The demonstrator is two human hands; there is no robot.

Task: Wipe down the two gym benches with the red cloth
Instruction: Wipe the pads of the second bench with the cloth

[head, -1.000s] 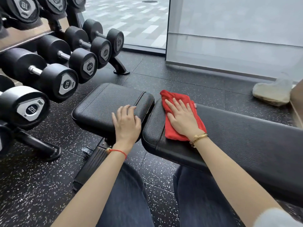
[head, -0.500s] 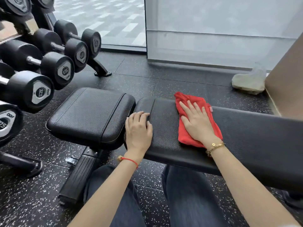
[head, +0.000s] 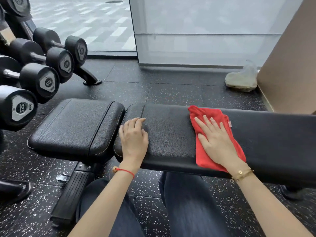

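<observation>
A black padded gym bench runs across the view: its short seat pad (head: 75, 127) lies on the left and its long back pad (head: 171, 134) stretches off to the right. The red cloth (head: 213, 117) lies flat on the back pad. My right hand (head: 217, 141) presses on the cloth with straight, spread fingers. Near the left end of the back pad, beside the gap between the pads, my left hand (head: 133, 139) rests flat. Only this one bench is in view.
A rack of black dumbbells (head: 41, 81) stands close on the left, its foot (head: 89, 77) on the speckled rubber floor. A greyish bag (head: 242, 79) lies by the glass wall. A tan wall panel (head: 290, 65) rises at right. My legs are under the bench.
My right hand has slid the red cloth to the right along the back pad. My left hand has shifted from the seat pad onto the back pad's left end.
</observation>
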